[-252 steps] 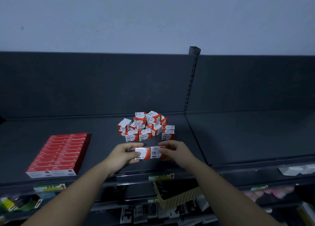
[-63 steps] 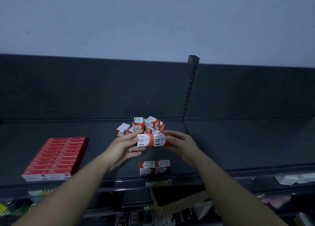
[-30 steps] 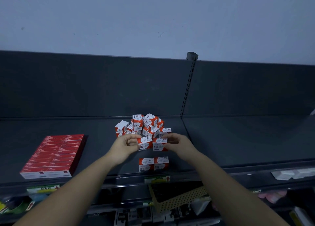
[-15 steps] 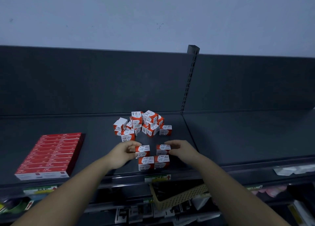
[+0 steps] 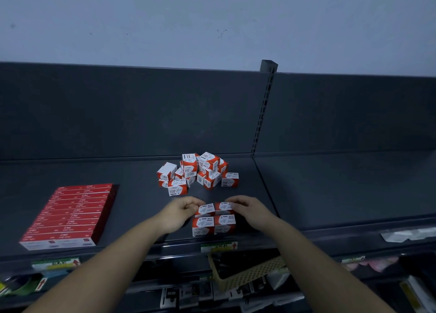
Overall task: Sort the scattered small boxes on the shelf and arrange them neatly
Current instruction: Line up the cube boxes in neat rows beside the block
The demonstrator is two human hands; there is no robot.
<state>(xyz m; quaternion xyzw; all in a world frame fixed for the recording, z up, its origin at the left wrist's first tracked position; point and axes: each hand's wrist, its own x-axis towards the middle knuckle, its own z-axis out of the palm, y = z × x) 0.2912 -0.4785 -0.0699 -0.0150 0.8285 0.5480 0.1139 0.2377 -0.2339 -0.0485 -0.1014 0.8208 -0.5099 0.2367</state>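
A loose pile of several small red-and-white paper clip boxes point(image 5: 199, 171) lies in the middle of the dark shelf point(image 5: 132, 194). Near the shelf's front edge two such boxes point(image 5: 213, 225) stand side by side. Right behind them are two more boxes: my left hand point(image 5: 179, 214) pinches the left one point(image 5: 207, 209) and my right hand point(image 5: 247, 210) pinches the right one point(image 5: 224, 206). These two boxes sit low, touching or almost touching the front pair.
A flat stack of long red boxes point(image 5: 68, 216) lies at the shelf's left. A slotted upright post point(image 5: 262, 114) divides the back panel. Below the shelf edge hang price labels point(image 5: 218, 246) and a beige perforated basket point(image 5: 247, 272).
Both hands have carried their two boxes down and forward from the pile, setting them close behind the front pair and nearer each other. The view shifted slightly.
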